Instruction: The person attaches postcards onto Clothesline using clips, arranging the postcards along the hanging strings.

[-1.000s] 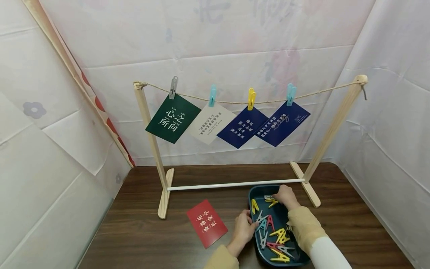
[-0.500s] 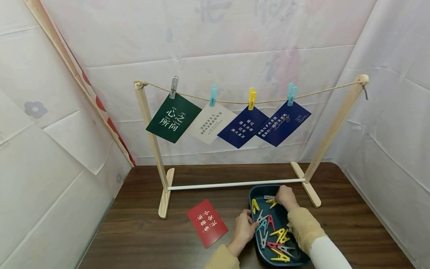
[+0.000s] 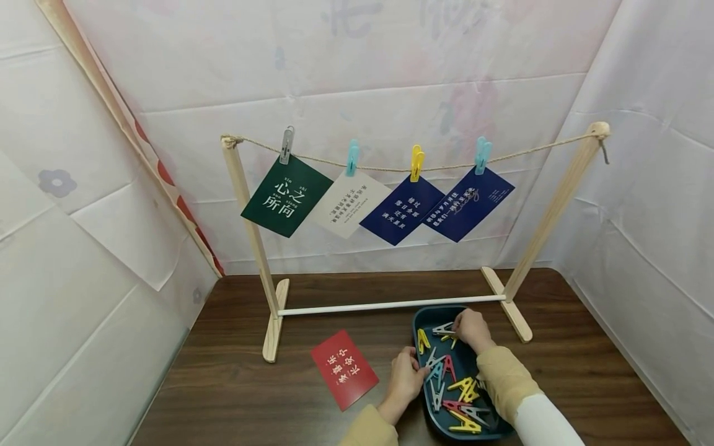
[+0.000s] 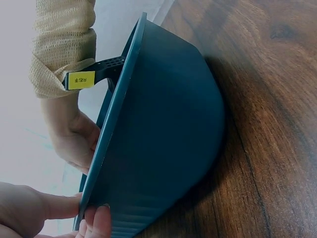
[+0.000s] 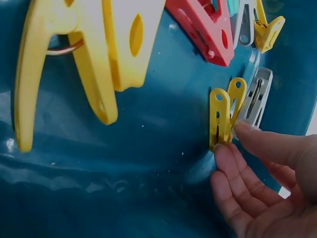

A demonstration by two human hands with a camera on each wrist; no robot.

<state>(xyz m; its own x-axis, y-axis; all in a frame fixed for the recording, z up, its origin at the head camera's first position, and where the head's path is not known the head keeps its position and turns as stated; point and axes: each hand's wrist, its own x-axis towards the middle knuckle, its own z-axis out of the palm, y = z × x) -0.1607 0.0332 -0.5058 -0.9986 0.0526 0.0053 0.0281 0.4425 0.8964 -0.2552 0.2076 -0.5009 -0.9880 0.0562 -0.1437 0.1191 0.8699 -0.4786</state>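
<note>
My left hand (image 3: 405, 378) grips the left rim of a dark teal plastic tray (image 4: 163, 109), thumb over the edge and fingers against the outer wall. Several yellow, red, blue and grey clothespins lie inside it. Reaching into the tray's far end, my right hand (image 3: 474, 328) has its thumb and fingertips around the lower end of a yellow clothespin (image 5: 220, 111). A grey clothespin (image 5: 258, 94) lies right beside it, partly behind the thumb. Larger in the right wrist view are another yellow clothespin (image 5: 91, 49) and a red clothespin (image 5: 205, 32).
Behind the tray stands a wooden frame (image 3: 543, 217) with a white bottom rod (image 3: 385, 306) and a sagging string (image 3: 385, 169). Clothespins hold a green card (image 3: 287, 197), a cream card (image 3: 352, 205) and two overlapping blue cards (image 3: 398, 214) there. A red card (image 3: 344, 370) lies left of the tray.
The grey clothespin by my right fingers has shifted and turned, showing its spread side. My right hand has moved slightly within the tray's far end; the left hand stays on the rim.
</note>
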